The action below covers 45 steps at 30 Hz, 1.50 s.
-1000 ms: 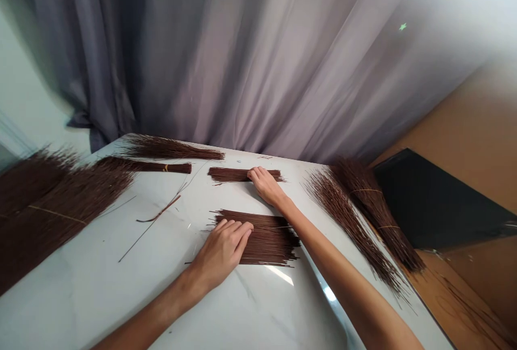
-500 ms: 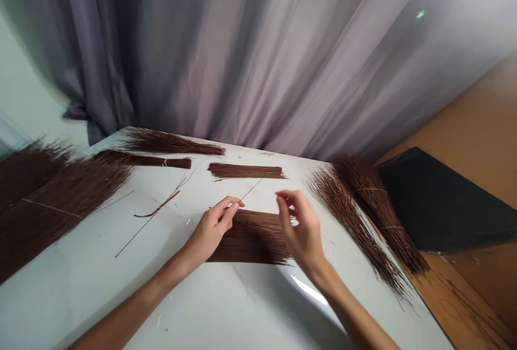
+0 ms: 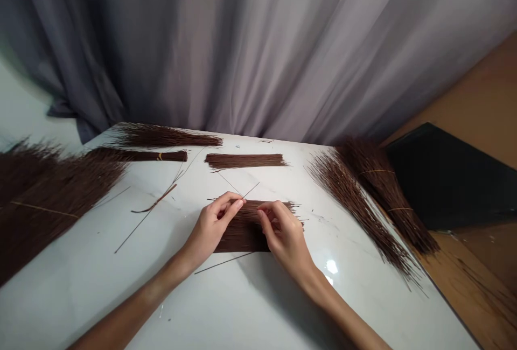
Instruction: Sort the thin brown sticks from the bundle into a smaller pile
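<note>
Thin dark sticks (image 3: 251, 190) cross at the fingertips of my left hand (image 3: 214, 221), which pinches them above the left part of a wide brown stick pile (image 3: 242, 237). Over the right part of that pile is my right hand (image 3: 285, 231), its thumb and fingers pressed together; what they hold, if anything, is too small to make out. One loose stick (image 3: 222, 264) lies at the pile's near edge. Farther back lies a smaller, narrow stack of sticks (image 3: 246, 161).
Large brush bundles (image 3: 60, 194) lie at the left, with a yellow-tied bundle (image 3: 169, 156) behind. More bundles (image 3: 363, 210) lie along the right edge of the white table (image 3: 161, 328), beside a black panel (image 3: 448, 183). A curved twig (image 3: 157, 201) lies left of centre.
My right hand has moved left, closer to my left hand. A second thin stick now shows at my left fingertips, and a loose stick shows in front of the pile. The view has shifted slightly.
</note>
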Each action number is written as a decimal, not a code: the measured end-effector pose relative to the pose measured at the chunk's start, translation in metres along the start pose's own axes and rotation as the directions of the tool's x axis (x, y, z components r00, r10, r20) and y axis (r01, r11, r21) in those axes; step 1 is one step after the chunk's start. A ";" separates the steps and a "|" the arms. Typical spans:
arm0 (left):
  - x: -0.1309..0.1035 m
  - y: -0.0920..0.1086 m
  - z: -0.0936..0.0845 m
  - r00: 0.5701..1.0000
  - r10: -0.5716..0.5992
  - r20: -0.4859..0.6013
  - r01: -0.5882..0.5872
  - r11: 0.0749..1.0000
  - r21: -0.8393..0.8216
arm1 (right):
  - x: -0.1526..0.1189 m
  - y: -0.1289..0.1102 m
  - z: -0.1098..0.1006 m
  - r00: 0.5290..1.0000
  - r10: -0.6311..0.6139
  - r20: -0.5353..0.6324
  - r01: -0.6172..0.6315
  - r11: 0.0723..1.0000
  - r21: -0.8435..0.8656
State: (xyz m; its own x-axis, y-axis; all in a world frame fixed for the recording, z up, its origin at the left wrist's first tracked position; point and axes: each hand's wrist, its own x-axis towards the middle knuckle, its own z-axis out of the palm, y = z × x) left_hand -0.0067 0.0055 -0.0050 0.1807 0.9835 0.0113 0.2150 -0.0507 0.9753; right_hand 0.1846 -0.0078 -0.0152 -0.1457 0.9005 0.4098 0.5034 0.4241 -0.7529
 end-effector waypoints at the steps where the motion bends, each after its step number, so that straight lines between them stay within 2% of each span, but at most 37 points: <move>1: 0.000 0.000 0.000 1.000 0.004 -0.003 -0.004 1.000 -0.001 | -0.001 0.000 0.001 1.000 -0.001 0.005 0.001 1.000 0.008; 9: 0.002 -0.001 0.001 1.000 0.017 -0.026 -0.017 1.000 0.011 | -0.006 -0.001 0.006 0.999 0.001 0.044 -0.003 0.999 0.049; 15: 0.003 -0.003 0.000 0.998 -0.030 0.047 0.032 0.999 -0.039 | -0.005 -0.004 0.007 0.998 0.007 0.061 -0.010 0.999 0.053; 22: 0.003 0.003 -0.001 0.998 -0.041 0.038 0.044 0.996 -0.074 | -0.007 -0.004 0.005 0.997 0.036 0.062 -0.039 0.998 0.054; 25: 0.003 0.003 0.000 0.995 -0.089 0.041 0.094 0.985 -0.147 | -0.006 -0.002 0.004 0.994 0.075 0.085 -0.082 0.992 0.091; 27: 0.002 0.005 -0.001 0.992 -0.118 0.040 0.123 0.973 -0.196 | -0.001 0.001 0.000 0.981 0.129 0.146 -0.150 0.978 0.146; 29: -0.002 0.009 -0.001 0.988 -0.121 0.097 0.141 0.964 -0.227 | 0.008 0.004 -0.009 0.951 0.169 0.257 -0.224 0.954 0.202; 31: -0.007 0.015 -0.002 0.961 -0.099 0.257 0.153 0.969 -0.197 | 0.019 0.006 -0.023 0.911 0.142 0.387 -0.252 0.935 0.249; 33: -0.012 0.020 -0.002 0.899 -0.063 0.433 0.107 0.991 -0.078 | 0.027 0.005 -0.039 0.881 0.056 0.470 -0.204 0.941 0.271; 34: -0.014 0.021 -0.001 0.877 -0.054 0.478 0.062 0.998 0.001 | 0.028 0.003 -0.047 0.882 0.002 0.472 -0.141 0.955 0.260; 35: -0.014 0.021 -0.001 0.876 -0.052 0.479 0.015 0.996 0.082 | 0.028 0.000 -0.053 0.892 -0.052 0.450 -0.055 0.973 0.223; 37: -0.011 0.018 -0.001 0.926 -0.042 0.376 -0.038 0.978 0.203 | 0.021 -0.007 -0.059 0.912 -0.138 0.387 0.114 0.990 0.086; 39: -0.006 0.014 -0.002 0.972 -0.032 0.233 -0.011 0.983 0.181 | 0.011 -0.011 -0.055 0.913 -0.177 0.367 0.190 0.982 0.001; 40: -0.003 0.013 -0.003 0.981 -0.037 0.190 0.016 0.994 0.111 | 0.008 -0.011 -0.050 0.908 -0.172 0.383 0.182 0.983 0.010; 42: 0.000 0.015 -0.006 0.980 -0.076 0.183 0.086 0.995 -0.048 | 0.006 -0.007 -0.040 0.892 -0.127 0.434 0.099 0.991 0.087; 45: -0.005 0.025 -0.009 0.933 -0.112 0.341 0.164 0.978 -0.128 | 0.017 0.002 -0.032 0.887 -0.050 0.459 -0.029 0.986 0.164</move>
State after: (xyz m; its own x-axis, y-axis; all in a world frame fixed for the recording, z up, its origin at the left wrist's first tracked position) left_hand -0.0107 0.0011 0.0212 0.4720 0.8643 -0.1736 0.1166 0.1340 0.9841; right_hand 0.2108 0.0050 0.0065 -0.5449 0.8222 0.1647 0.3613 0.4074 -0.8387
